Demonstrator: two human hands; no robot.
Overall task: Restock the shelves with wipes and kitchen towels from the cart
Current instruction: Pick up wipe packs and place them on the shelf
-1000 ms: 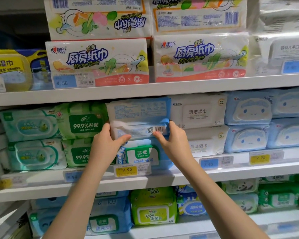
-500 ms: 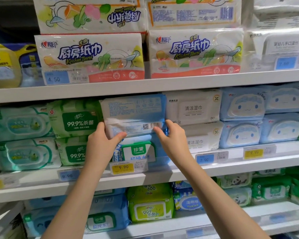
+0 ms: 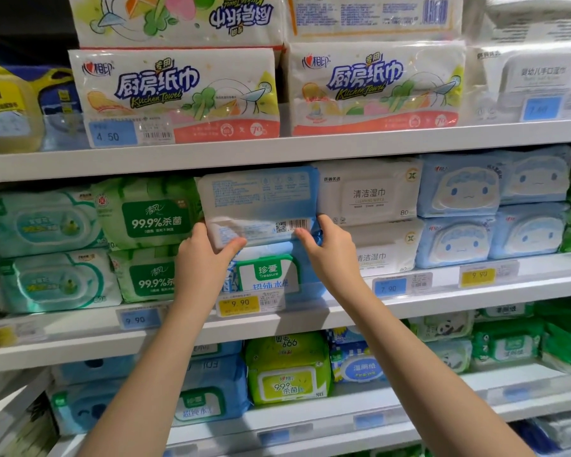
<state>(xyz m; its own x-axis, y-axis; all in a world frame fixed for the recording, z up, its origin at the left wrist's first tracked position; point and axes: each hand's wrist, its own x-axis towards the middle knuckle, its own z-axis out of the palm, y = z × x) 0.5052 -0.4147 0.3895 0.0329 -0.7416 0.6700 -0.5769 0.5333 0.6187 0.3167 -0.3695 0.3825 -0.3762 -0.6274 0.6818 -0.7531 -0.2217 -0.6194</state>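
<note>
Barely moved, left hand [image 3: 205, 258] and right hand [image 3: 330, 255] still pinch wipes pack [image 3: 261, 199] mid-frame; released unseated, it could slide off.

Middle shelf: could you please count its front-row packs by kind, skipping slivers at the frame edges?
Teal packs: 2
Green 99.9% packs: 2
Blue centre-stack packs, including the held pack: 2
White cleaning-wipe packs: 2
Blue cartoon-face packs: 4
Total: 12
</note>
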